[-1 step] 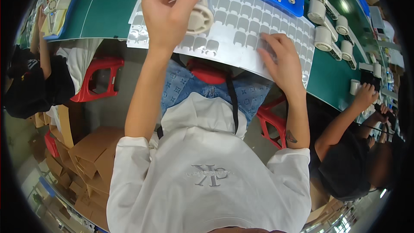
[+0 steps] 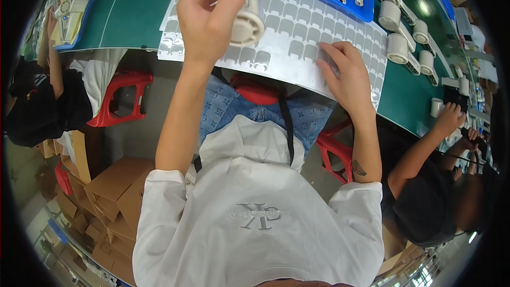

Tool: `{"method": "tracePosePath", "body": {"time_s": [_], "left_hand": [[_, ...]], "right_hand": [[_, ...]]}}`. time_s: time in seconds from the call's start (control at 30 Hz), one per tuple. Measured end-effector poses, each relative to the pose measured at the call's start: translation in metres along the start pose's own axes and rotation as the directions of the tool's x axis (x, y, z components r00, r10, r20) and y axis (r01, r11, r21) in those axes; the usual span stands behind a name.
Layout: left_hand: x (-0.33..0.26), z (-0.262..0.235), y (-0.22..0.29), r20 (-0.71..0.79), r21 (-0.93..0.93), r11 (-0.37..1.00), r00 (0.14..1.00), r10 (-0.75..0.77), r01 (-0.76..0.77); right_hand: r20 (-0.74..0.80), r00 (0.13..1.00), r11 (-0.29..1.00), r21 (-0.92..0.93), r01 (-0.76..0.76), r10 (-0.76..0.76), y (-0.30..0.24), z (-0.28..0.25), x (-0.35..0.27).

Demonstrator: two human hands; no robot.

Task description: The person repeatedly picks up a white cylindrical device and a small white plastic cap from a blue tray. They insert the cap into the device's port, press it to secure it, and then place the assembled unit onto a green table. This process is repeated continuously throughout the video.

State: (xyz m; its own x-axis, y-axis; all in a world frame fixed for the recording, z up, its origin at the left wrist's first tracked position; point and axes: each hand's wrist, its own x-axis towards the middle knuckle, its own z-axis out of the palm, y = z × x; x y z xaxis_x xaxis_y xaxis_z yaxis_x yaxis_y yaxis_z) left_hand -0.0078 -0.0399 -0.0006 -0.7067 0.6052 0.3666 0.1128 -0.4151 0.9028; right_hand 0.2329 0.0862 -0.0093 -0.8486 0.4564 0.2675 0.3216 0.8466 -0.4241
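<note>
Left hand (image 2: 204, 18) grip clenched on white round part (image 2: 247, 21); right hand (image 2: 348, 72) flat, released, on grey sticker sheet (image 2: 297, 37); few stickers gone, most left; more parts wait on table (image 2: 133, 5).

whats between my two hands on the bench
Head view: only the grey sticker sheet spans between left hand, holding a cream round part, and right hand.

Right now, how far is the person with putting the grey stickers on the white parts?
Done: several white round parts stand in a row on the green table, but I cannot tell whether they carry stickers. In hand: the left hand holds one white part up, while the right hand presses on the sticker sheet. Left: most grey stickers remain on the sheet, and small parts fill the blue tray.
</note>
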Motion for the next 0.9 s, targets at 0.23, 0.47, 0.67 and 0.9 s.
{"method": "tracePosePath", "body": {"time_s": [0.23,0.47,0.67,0.9], "left_hand": [[-0.009,0.008,0.019,0.026,0.109,0.983,0.988,-0.150,0.146],[-0.012,0.023,0.018,0.226,0.090,0.994,0.970,-0.084,0.065],[-0.006,0.034,0.010,0.394,0.098,0.980,0.911,0.124,-0.175],[-0.008,0.042,-0.005,0.510,0.142,0.953,0.845,0.161,-0.268]], "right_hand": [[0.005,1.000,0.995,0.101,0.002,-0.002,-0.026,0.014,0.019],[0.006,0.999,0.999,0.031,-0.034,0.034,-0.030,0.022,0.022],[-0.058,0.998,1.000,-0.016,0.011,-0.012,-0.036,0.030,0.018],[-0.096,0.992,0.968,0.245,-0.051,0.076,-0.033,0.021,0.016]]}}
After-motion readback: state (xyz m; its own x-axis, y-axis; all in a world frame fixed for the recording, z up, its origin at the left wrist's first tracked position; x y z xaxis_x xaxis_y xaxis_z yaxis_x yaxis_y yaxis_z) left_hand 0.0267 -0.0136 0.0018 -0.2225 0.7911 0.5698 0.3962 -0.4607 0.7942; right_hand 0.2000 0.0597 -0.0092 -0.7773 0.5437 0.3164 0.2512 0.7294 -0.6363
